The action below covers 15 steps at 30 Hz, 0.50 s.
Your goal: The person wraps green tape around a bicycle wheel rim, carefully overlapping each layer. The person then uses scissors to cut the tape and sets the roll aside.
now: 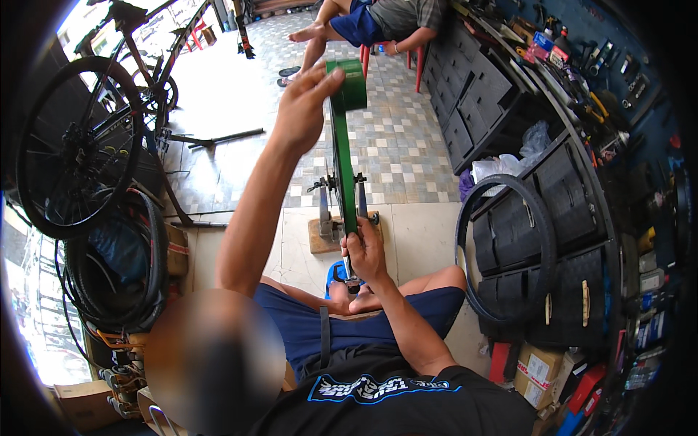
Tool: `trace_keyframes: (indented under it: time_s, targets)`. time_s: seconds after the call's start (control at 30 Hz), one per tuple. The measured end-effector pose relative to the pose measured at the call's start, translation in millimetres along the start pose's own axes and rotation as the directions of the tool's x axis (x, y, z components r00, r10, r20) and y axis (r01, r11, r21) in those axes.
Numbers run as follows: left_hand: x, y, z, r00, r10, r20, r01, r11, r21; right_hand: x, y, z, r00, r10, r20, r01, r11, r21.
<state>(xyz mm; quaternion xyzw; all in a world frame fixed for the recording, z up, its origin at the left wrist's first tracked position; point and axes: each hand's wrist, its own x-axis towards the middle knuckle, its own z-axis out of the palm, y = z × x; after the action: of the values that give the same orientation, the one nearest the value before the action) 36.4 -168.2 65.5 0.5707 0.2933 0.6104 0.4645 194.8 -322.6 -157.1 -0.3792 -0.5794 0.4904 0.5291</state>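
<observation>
Raised in front of me, my left hand (305, 105) grips a roll of wide green tape (354, 86), thumb on its side. From the roll, a green strip (347, 163) runs down toward me. Its lower end is pinched by my right hand (366, 254), over a thin bicycle wheel rim seen nearly edge-on. The strip hides much of the wheel, so I cannot tell how far it touches the rim. A metal wheel stand (325, 203) on a wooden base (320, 236) holds the wheel between its uprights, just beyond my crossed legs.
A bicycle (87, 138) stands at the left, above stacked tires (149, 254). On the right, a loose tire (465, 240) leans against black drawers (534, 214). Tools crowd the bench (574, 94). Farther back, another person (371, 25) sits on a red stool (419, 69).
</observation>
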Motion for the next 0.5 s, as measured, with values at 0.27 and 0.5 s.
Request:
trace_keyframes:
  time_s: [0.27,0.5]
  targets:
    - [57,0,-9,0.993,0.107,-0.048,-0.104,0.993,0.053,1,-2,2,0.999,0.028,0.028,-0.030,0.999,0.046]
    - [74,6,-16,0.990,0.138,0.037,-0.143,0.955,0.259,-9,6,3,0.999,0.046,0.013,-0.047,0.998,0.052]
